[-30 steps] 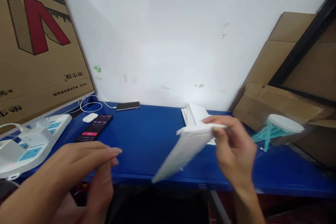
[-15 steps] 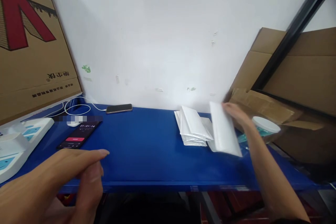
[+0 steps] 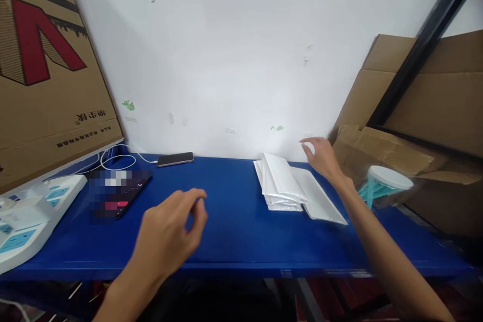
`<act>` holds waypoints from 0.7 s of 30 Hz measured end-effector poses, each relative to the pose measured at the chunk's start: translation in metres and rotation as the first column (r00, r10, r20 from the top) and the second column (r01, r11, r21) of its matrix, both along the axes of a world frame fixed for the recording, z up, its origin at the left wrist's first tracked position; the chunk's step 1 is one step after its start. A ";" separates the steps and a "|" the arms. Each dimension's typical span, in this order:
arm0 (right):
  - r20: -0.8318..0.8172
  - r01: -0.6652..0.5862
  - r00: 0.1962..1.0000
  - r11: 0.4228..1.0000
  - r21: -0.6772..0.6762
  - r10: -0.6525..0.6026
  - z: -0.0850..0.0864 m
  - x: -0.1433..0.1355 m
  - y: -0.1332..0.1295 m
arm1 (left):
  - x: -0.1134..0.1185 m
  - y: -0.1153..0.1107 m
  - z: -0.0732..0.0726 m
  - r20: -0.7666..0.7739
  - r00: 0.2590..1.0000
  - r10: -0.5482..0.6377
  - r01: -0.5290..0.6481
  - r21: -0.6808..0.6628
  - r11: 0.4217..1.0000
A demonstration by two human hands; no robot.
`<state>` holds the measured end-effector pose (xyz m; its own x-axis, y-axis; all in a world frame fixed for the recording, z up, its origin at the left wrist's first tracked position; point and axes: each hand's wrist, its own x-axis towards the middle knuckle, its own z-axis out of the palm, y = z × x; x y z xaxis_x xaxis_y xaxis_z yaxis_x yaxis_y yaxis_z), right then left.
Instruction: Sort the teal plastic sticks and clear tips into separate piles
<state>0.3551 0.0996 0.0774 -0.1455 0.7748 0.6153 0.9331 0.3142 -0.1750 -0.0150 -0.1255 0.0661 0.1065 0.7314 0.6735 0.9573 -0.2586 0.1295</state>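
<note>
My left hand [image 3: 171,226] hovers over the left-middle of the blue table [image 3: 222,231], its fingers loosely curled. A gap shows between thumb and fingers, and nothing is held. To the right, my right hand [image 3: 322,158] is raised near the wall, with thumb and forefinger apart and no object between them. Below and left of it lies a stack of white padded mailers [image 3: 281,181], slightly fanned. Another white padded mailer [image 3: 320,198] rests flat against the right side of the stack, partly tucked under it.
A clear jar with a white lid [image 3: 390,177] and teal sticks stands right of my forearm, before a cardboard box [image 3: 433,105]. On the left are a phone on a cable [image 3: 175,159], a dark phone [image 3: 130,196], a power strip [image 3: 56,216] and a large carton [image 3: 64,95].
My right hand has let go of the white mailer, which now lies beside the stack, and has moved slightly left. My left hand has moved right over the table.
</note>
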 end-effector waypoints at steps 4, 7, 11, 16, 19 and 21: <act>-0.049 -0.154 0.985 0.968 0.200 0.167 0.022 -0.066 -0.042 | 0.020 0.075 -0.021 -0.156 0.980 0.124 -0.170 -0.333 0.927; -0.009 -0.455 0.879 0.843 0.289 0.477 0.019 -0.126 -0.086 | 0.020 0.134 -0.041 -0.163 0.963 0.216 -0.265 -0.418 0.869; 0.076 -0.704 0.700 0.704 -0.092 0.710 -0.018 -0.189 -0.127 | 0.006 0.178 -0.066 -0.131 0.929 0.345 -0.365 -0.470 0.804; 0.133 -0.741 0.595 0.605 -0.291 0.793 -0.080 -0.224 -0.145 | -0.003 0.189 -0.082 -0.095 0.919 0.383 -0.381 -0.467 0.798; 0.067 -0.699 0.632 0.605 -0.382 0.772 -0.098 -0.226 -0.170 | -0.003 0.190 -0.086 -0.085 0.917 0.389 -0.383 -0.458 0.802; 0.029 -0.731 0.594 0.555 -0.397 0.804 -0.098 -0.223 -0.192 | -0.003 0.192 -0.088 -0.081 0.915 0.395 -0.386 -0.455 0.802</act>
